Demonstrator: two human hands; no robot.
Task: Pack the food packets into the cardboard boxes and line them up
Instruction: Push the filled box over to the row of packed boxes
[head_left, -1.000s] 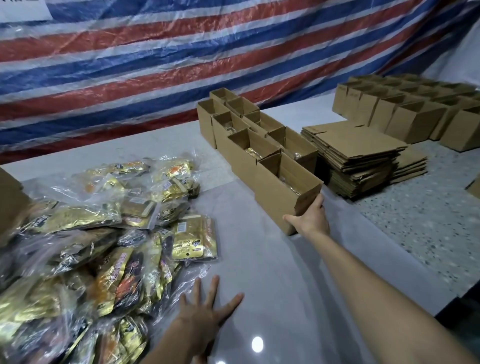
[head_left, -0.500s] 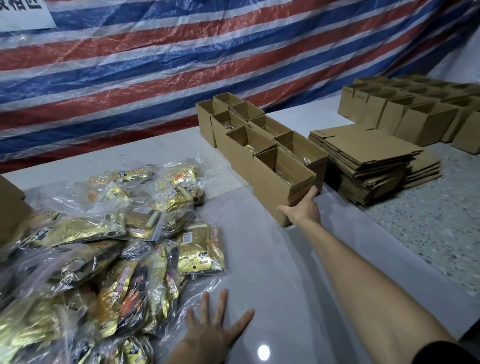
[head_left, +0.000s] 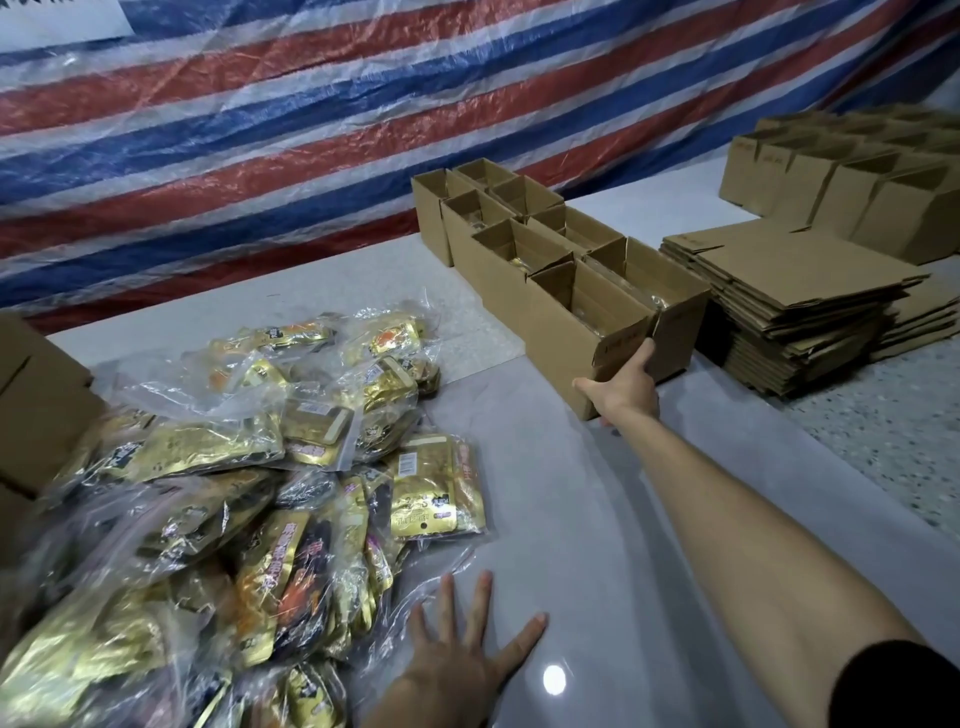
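Cardboard box nearest the person (head_left: 566, 332): standing upright and open-topped at the near end of the row, touching the box just beside it; something is showing inside, too dim to name.
Right hand (head_left: 626, 387): reaching out on a straight arm and pressing on the near end wall of that box; the fingers (head_left: 645, 353) are lying fairly straight up the wall to its top edge, the thumb is spreading out to the left, and nothing is being pinched.
Left hand (head_left: 457, 660): resting palm down on the grey sheet (head_left: 571, 519); its fingers are spreading wide and flat, holding nothing, just beside the clear plastic edge of the pile.
Food packets (head_left: 234, 493): lying loose in a heap on the left of the sheet, gold and orange in clear bags, well apart from the boxes; one gold packet (head_left: 436, 493) is lying at the heap's right edge.
Row of boxes (head_left: 498, 254): standing two abreast, open, running away toward the tarp; gold is glinting in some of them.
Flat cardboard stack (head_left: 800, 291): sitting on the speckled floor just right of the row.
Far boxes (head_left: 852, 192): standing in a block behind the stack.
Striped tarp (head_left: 311, 104): hanging behind, red, white and blue.
Brown carton (head_left: 36, 395): sitting at the left edge, touching the heap.
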